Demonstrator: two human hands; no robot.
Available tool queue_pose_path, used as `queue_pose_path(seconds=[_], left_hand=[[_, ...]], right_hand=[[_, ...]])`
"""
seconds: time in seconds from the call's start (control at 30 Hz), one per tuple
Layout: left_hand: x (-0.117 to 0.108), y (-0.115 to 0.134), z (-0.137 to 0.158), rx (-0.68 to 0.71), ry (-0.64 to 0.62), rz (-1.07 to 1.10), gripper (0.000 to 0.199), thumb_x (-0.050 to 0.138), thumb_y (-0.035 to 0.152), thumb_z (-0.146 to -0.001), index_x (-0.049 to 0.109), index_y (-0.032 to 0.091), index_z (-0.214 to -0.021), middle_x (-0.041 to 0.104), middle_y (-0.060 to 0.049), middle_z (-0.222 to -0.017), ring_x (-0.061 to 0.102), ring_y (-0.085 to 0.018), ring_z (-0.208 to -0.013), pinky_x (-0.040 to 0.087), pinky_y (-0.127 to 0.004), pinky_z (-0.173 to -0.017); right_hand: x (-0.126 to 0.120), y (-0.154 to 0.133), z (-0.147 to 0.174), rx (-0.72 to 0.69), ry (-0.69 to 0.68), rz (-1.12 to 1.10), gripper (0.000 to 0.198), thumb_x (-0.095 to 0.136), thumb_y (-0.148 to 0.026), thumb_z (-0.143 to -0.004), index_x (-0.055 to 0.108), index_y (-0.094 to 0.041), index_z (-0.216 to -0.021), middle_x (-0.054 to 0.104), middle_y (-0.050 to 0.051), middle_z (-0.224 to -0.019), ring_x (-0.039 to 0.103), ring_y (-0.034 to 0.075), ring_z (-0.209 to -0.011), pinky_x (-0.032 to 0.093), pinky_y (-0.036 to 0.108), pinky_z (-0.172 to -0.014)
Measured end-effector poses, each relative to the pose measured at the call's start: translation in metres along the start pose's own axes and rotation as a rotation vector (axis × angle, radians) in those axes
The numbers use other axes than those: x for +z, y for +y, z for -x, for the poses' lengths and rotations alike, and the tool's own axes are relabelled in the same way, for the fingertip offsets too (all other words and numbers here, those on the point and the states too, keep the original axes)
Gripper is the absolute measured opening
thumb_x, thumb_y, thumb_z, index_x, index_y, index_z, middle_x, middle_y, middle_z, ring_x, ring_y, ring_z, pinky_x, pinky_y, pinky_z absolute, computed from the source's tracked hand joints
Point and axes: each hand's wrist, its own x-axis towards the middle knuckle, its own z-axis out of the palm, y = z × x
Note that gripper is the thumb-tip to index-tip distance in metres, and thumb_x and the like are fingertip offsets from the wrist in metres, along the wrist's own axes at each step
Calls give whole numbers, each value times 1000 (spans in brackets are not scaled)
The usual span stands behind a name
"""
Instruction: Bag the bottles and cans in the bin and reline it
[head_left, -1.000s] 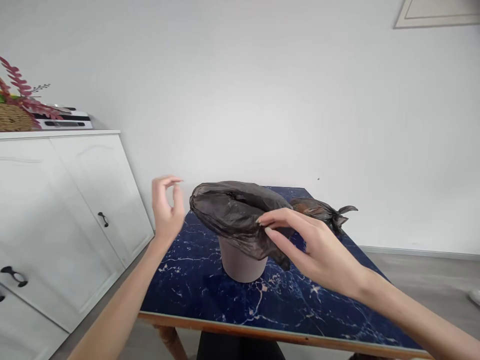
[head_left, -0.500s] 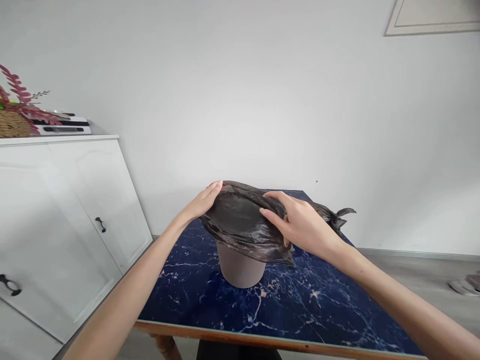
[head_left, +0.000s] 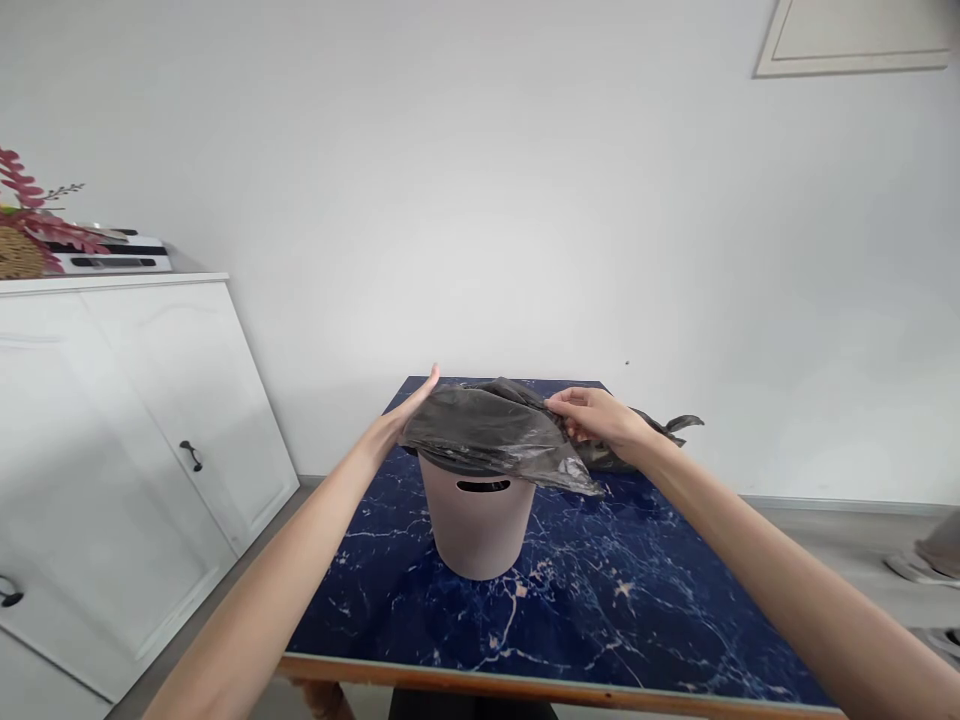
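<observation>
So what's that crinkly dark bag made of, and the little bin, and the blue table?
The bin bag looks like thin plastic film: grey-black, glossy, wrinkled, slightly see-through. The bin seems moulded plastic, matt beige-pink, with a cut handle slot. The table top looks like polished marble-patterned stone or glass, dark blue with pale veins; its edge looks wooden. I can't tell which.

White cupboard point(head_left: 112, 470) with dark door handles point(head_left: 191, 456) standing at the left, against a plain white wall point(head_left: 480, 200). On top, a wicker basket point(head_left: 16, 255) with red leafy sprigs point(head_left: 37, 205) and a flat white device point(head_left: 112, 255) beside it. Framed panel point(head_left: 855, 35) high on the right, grey floor point(head_left: 825, 530) below.
</observation>
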Motion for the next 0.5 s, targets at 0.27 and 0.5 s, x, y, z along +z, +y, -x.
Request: queue_pose_path(seconds=[0.27,0.5], left_hand=[[-9,15,27,108,65,-85,45,67,63,-96,75,21,-111,76,-15,-129,67,-32,-130,57,-40,-103],[-21,43,95,563,-215,-600,35,79,53,-94,79,35,-123,68,-4,-146,44,-32,-151,35,-55,-127]], right_hand=[[17,46,22,-6,-38,-46,20,79,-38,-75,70,-23,-85,74,5,-77,72,25,-71,58,34,-59],[-5,18,38,-163,220,4,41,67,-56,-96,68,-23,-120,75,11,-119,71,28,-107,57,43,-95]])
